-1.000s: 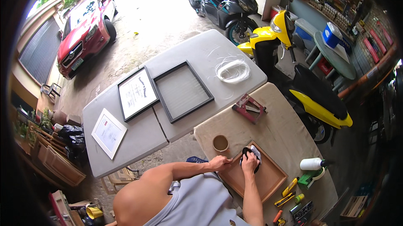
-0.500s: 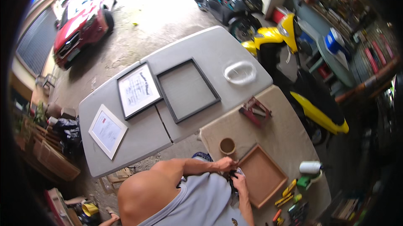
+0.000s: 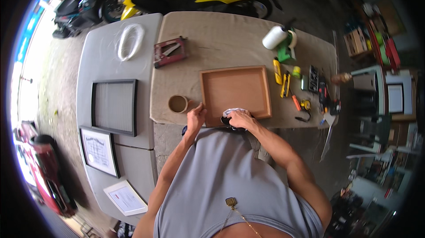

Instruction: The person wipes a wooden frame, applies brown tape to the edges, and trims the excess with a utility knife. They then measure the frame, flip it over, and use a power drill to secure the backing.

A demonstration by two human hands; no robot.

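Note:
A shallow wooden tray or frame with a raised rim [image 3: 267, 92] lies on the cloth-covered table near me. My left hand [image 3: 196, 117] grips its near left corner, fingers pressed together against the edge. Along the near rim, my right hand [image 3: 239, 119] is closed on a bunched white and black cloth [image 3: 233, 111], pressing it against the wood. Much of the cloth is hidden under my fingers. A brown cup-like container [image 3: 178, 104] stands just left of my left hand.
A dark red staple gun [image 3: 170, 52], a white bottle [image 3: 275, 37], yellow cutters [image 3: 285, 84] and several small tools surround the tray. On the grey table [image 3: 137, 167] at left lie a black frame [image 3: 135, 107], a framed certificate [image 3: 99, 151] and a clear coil [image 3: 130, 42].
My view has swung right, bringing the tray to the middle. My hands, close together before, are now apart, with the right hand and cloth on the near rim and the left at the corner.

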